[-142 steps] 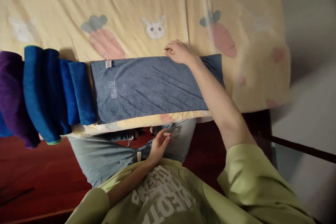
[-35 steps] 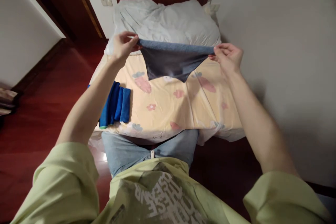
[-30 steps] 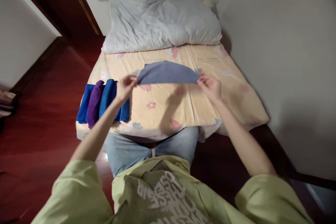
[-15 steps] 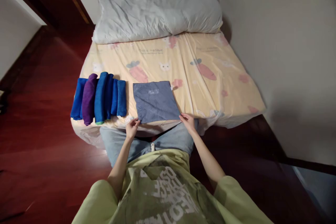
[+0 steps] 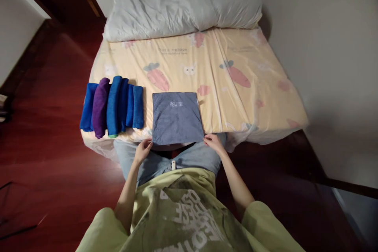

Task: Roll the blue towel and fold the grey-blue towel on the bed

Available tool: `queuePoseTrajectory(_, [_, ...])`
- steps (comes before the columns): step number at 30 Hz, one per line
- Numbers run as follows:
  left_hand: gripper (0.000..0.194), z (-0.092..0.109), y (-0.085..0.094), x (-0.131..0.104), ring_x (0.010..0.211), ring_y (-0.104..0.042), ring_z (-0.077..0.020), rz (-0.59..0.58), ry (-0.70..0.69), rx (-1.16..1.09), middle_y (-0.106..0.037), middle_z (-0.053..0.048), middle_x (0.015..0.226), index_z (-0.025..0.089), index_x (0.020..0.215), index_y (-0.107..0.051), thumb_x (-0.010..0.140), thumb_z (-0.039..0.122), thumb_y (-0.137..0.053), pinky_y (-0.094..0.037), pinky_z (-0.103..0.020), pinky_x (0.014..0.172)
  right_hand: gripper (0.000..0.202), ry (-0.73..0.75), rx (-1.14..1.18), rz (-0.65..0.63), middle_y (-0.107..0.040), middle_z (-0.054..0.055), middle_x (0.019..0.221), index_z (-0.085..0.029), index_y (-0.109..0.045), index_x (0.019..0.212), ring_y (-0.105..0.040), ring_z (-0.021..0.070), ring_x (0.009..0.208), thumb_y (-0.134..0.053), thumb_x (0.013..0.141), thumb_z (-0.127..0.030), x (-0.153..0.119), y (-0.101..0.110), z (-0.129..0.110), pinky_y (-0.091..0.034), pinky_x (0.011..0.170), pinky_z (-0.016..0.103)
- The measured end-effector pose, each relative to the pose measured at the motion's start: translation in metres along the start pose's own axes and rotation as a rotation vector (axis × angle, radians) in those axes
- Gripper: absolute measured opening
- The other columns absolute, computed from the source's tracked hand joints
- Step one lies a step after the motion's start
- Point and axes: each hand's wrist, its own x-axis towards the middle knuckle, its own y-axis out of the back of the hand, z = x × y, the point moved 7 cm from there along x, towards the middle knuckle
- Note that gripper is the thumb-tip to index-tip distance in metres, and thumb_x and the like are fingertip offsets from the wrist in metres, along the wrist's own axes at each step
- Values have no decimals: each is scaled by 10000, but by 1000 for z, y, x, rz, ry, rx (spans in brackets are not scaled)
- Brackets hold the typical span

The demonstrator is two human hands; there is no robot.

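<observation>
Our left hand (image 5: 143, 150) pinches the near left corner of the grey towel (image 5: 177, 117), and our right hand (image 5: 214, 143) pinches the near right corner. We see the towel lying flat and folded at the bed's (image 5: 251, 98) near edge. Rolled blue and purple towels (image 5: 112, 106) sit just beside it. White pillows (image 5: 183, 2) lie farther back.

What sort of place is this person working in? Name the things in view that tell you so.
Most likely a bedroom: a bed with a cartoon carrot-and-rabbit sheet, a large pillow at its head, and dark red wooden flooring beside it.
</observation>
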Motion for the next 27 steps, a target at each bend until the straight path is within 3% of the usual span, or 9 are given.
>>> queuePoseTrajectory(2, [401, 11, 8, 6, 821, -734, -256, -7, -34, 110, -763, -57, 857, 215, 1000, -725, 794, 545, -627, -576, -338, 758, 296, 76, -79, 4, -758, 73, 801, -198, -715, 822, -722, 239, 705, -732, 673, -453, 9, 9, -16, -603, 686, 371])
queuePoseTrajectory(6, [372, 50, 23, 38, 888, -731, -256, 78, -130, 195, -765, -95, 975, 207, 1052, -709, 874, 495, -555, -586, -329, 759, 405, 244, -104, 239, -765, 130, 973, -184, -719, 962, -725, 250, 855, -640, 777, -535, 36, 30, -65, -591, 831, 391])
queuePoseTrajectory(10, [330, 94, 17, 107, 956, -721, -255, 119, -214, 256, -736, -143, 1100, 167, 1091, -696, 903, 409, -573, -576, -335, 860, 468, 335, -79, 340, -751, 153, 1057, -164, -707, 1024, -714, 253, 943, -587, 822, -569, 89, 24, -114, -568, 894, 385])
queuePoseTrajectory(13, [333, 113, 5, 170, 1017, -713, -268, 153, -149, 249, -716, -175, 1152, 123, 1143, -671, 876, 317, -627, -548, -357, 945, 426, 300, -99, 358, -750, 135, 984, -154, -692, 967, -708, 245, 926, -598, 824, -544, 144, 11, -133, -553, 914, 380])
queuePoseTrajectory(16, [371, 119, -6, 222, 1030, -708, -271, 182, -54, 175, -725, -167, 1124, 105, 1169, -659, 843, 279, -690, -523, -368, 980, 380, 230, -119, 373, -723, 82, 833, -169, -662, 871, -686, 221, 843, -679, 782, -538, 195, 1, -138, -555, 883, 362])
queuePoseTrajectory(19, [407, 114, -16, 258, 1017, -703, -263, 178, 54, 34, -727, -164, 1078, 89, 1140, -656, 803, 290, -764, -523, -379, 964, 360, 206, -83, 349, -675, 38, 747, -186, -624, 798, -659, 199, 787, -726, 763, -529, 228, -9, -139, -562, 838, 344])
queuePoseTrajectory(23, [360, 106, -23, 289, 910, -710, -231, 103, 175, -226, -713, -136, 940, 52, 1058, -648, 798, 265, -777, -556, -382, 873, 328, 198, -25, 198, -644, 16, 769, -183, -615, 817, -650, 191, 824, -748, 790, -481, 247, -21, -147, -571, 814, 343])
queuePoseTrajectory(27, [282, 113, -16, 301, 800, -701, -221, -28, 141, -318, -675, -75, 768, 66, 927, -674, 767, 253, -811, -589, -399, 786, 316, 244, 24, 98, -612, 4, 771, -187, -587, 786, -630, 177, 846, -805, 781, -415, 249, -22, -160, -569, 823, 336])
